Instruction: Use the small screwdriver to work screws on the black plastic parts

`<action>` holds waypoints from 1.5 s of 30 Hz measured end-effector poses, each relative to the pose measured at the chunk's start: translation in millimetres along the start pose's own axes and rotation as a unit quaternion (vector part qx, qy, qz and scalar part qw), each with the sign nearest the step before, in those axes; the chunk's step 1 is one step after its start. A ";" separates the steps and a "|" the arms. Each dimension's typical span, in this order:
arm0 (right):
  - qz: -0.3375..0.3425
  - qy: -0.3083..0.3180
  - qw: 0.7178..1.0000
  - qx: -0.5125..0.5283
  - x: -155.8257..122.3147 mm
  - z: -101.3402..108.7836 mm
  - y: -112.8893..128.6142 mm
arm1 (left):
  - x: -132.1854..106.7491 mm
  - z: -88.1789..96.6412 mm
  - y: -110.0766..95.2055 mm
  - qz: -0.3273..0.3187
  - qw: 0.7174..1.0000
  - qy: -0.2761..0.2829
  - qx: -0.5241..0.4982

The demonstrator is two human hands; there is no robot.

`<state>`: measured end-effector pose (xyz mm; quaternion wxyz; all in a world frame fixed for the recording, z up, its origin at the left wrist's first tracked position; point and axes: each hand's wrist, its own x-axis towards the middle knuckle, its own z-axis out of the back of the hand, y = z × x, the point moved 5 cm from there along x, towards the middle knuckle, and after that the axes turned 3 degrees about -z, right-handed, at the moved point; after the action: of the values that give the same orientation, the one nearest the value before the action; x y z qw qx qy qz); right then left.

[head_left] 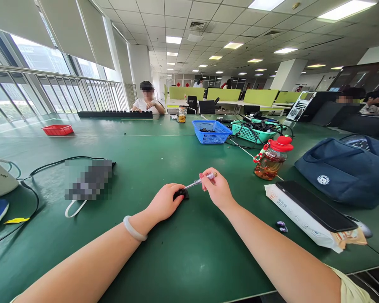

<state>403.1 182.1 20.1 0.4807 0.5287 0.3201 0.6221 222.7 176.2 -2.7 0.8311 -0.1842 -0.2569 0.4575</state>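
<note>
My left hand [166, 199] is closed around a small black part [183, 194] and presses it on the green tabletop. Only the part's right side shows past my fingers, so its exact kind is unclear. In my right hand [217, 187] a slim screwdriver [196, 183] with a clear handle is pinched between thumb and fingers. It slants down to the left, and its tip reaches the black part beside my left thumb. Whether the tip sits in a screw is too small to tell.
A blue basket [212, 133] and a green basket [252, 132] with cables stand ahead. To the right are a red-lidded bottle [271, 160], a navy bag [347, 168] and a phone [316, 205] on a tissue pack. A red tray [57, 130] lies left; a person [147, 101] sits opposite.
</note>
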 end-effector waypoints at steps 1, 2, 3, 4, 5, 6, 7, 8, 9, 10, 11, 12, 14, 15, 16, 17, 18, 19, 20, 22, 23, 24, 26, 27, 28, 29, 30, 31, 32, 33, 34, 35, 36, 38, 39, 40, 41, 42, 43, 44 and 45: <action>-0.008 0.000 1.000 0.008 1.0 0.2 -1.4 | 0.1 -0.1 0.4 -0.001 1.000 -0.001 0.001; -0.012 0.000 1.000 0.013 1.7 0.4 -2.1 | 0.2 -0.2 0.7 -0.001 1.000 -0.002 0.002; -0.015 -0.001 1.000 0.014 2.1 0.7 -2.3 | 0.3 -0.4 1.0 -0.001 1.000 -0.003 0.001; -0.015 -0.003 1.000 0.014 2.2 1.0 -2.1 | 0.3 -0.5 1.2 0.000 1.000 -0.003 0.000; -0.015 -0.004 1.000 0.013 2.2 1.3 -1.7 | 0.2 -0.6 1.2 0.000 1.000 -0.003 0.000; -0.015 -0.006 1.000 0.011 2.2 1.5 -1.4 | 0.2 -0.7 1.1 0.000 1.000 -0.002 -0.001; -0.015 -0.007 1.000 0.009 2.1 1.7 -1.3 | 0.2 -0.7 1.0 0.001 1.000 -0.002 -0.001; -0.015 -0.007 1.000 0.008 2.0 1.7 -1.4 | 0.1 -0.7 0.9 0.002 1.000 -0.001 -0.001; -0.016 -0.007 1.000 0.007 2.0 1.6 -1.6 | 0.1 -0.6 0.8 0.003 1.000 -0.001 0.000; -0.016 -0.006 1.000 0.006 1.9 1.5 -1.8 | 0.1 -0.5 0.7 0.003 1.000 -0.001 0.000; -0.017 -0.006 1.000 0.006 1.8 1.3 -2.0 | 0.2 -0.5 0.7 0.003 1.000 -0.001 0.000; -0.017 -0.006 1.000 0.006 1.6 1.1 -2.1 | 0.2 -0.5 0.7 0.003 1.000 -0.001 0.000; -0.015 -0.009 1.000 0.005 0.7 1.0 -1.2 | 0.2 -0.5 0.9 0.000 1.000 -0.001 -0.001; -0.010 -0.012 1.000 0.002 -0.1 1.1 -0.1 | 0.2 -0.6 1.2 -0.001 1.000 0.000 -0.001; -0.002 -0.016 1.000 -0.005 -1.0 1.2 1.7 | 0.1 -0.7 1.5 -0.001 1.000 0.000 -0.002; 0.008 -0.019 1.000 -0.013 -2.2 1.4 3.9 | 0.0 -0.8 1.8 -0.002 1.000 0.000 -0.002; 0.020 -0.022 0.999 -0.023 -3.4 1.7 6.5 | -0.1 -1.0 2.1 -0.002 1.000 0.000 -0.002; 0.033 -0.025 0.999 -0.033 -4.8 2.0 9.3 | -0.2 -1.2 2.4 -0.001 1.000 0.000 -0.003; 0.045 -0.027 0.998 -0.043 -6.1 2.3 12.1 | -0.3 -1.2 2.7 0.000 1.000 -0.001 -0.003; 0.065 -0.027 0.996 -0.059 -8.4 2.8 17.0 | -0.4 -1.2 3.1 0.001 1.000 -0.004 -0.004; 0.073 -0.026 0.995 -0.066 -9.2 2.8 18.9 | -0.4 -1.3 3.1 0.001 1.000 -0.005 -0.005; 0.079 -0.022 0.994 -0.071 -9.8 2.6 20.2 | -0.3 -1.4 3.1 0.001 1.000 -0.005 -0.005; 0.084 -0.008 0.994 -0.074 -10.3 1.4 21.0 | -0.1 -1.5 2.9 -0.002 1.000 -0.004 -0.006; 0.083 0.000 0.994 -0.074 -10.3 0.6 20.6 | 0.0 -1.5 2.7 -0.004 1.000 -0.003 -0.007; 0.080 0.008 0.994 -0.073 -10.1 -0.3 19.8 | 0.0 -1.4 2.5 -0.005 1.000 -0.002 -0.006; 0.076 0.015 0.994 -0.072 -9.9 -1.1 18.8 | 0.1 -1.3 2.4 -0.006 1.000 -0.002 -0.006; 0.072 0.021 0.995 -0.072 -9.7 -1.9 17.8 | 0.2 -1.2 2.3 -0.007 1.000 -0.001 -0.006; 0.068 0.025 0.995 -0.071 -9.5 -2.5 16.9 | 0.2 -1.1 2.3 -0.007 1.000 -0.001 -0.006; 0.066 0.027 0.995 -0.070 -9.4 -2.9 16.4 | 0.2 -0.9 2.3 -0.006 1.000 -0.001 -0.006; 0.064 0.028 0.995 -0.068 -9.3 -3.2 16.0 | 0.3 -0.8 2.3 -0.006 1.000 -0.002 -0.006; 0.063 0.029 0.996 -0.064 -9.2 -3.4 15.9 | 0.3 -0.8 2.3 -0.006 1.000 -0.002 -0.006; 0.062 0.030 0.996 -0.059 -9.2 -3.6 15.9 | 0.3 -0.8 2.2 -0.005 1.000 -0.002 -0.006; 0.061 0.030 0.996 -0.054 -9.1 -3.7 15.9 | 0.3 -0.9 2.1 -0.004 1.000 -0.001 -0.007; 0.057 0.033 0.997 -0.044 -8.9 -4.0 15.7 | 0.2 -1.1 1.9 -0.001 1.000 0.001 -0.011; 0.054 0.034 0.997 -0.041 -8.8 -4.0 15.5 | 0.1 -1.1 1.8 0.000 1.000 0.002 -0.014; 0.052 0.034 0.997 -0.040 -8.6 -4.0 15.2 | 0.0 -1.1 1.6 0.001 1.000 0.003 -0.015; 0.050 0.033 0.997 -0.039 -8.5 -3.9 14.8 | -0.1 -1.1 1.5 0.002 1.000 0.004 -0.015; 0.048 0.034 0.997 -0.040 -8.4 -3.9 14.4 | -0.2 -1.0 1.4 0.002 1.000 0.004 -0.015; 0.046 0.034 0.998 -0.041 -8.3 -3.9 13.9 | -0.2 -0.9 1.4 0.002 1.000 0.004 -0.014; 0.045 0.034 0.998 -0.041 -8.3 -3.9 13.5 | -0.1 -0.9 1.4 0.002 1.000 0.003 -0.014; 0.045 0.034 0.998 -0.041 -8.3 -4.0 13.3 | 0.0 -1.0 1.4 0.001 1.000 0.003 -0.013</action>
<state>395.6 170.3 28.4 0.4623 0.5008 0.2866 0.6733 222.4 176.8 -4.3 0.8290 -0.1969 -0.2600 0.4544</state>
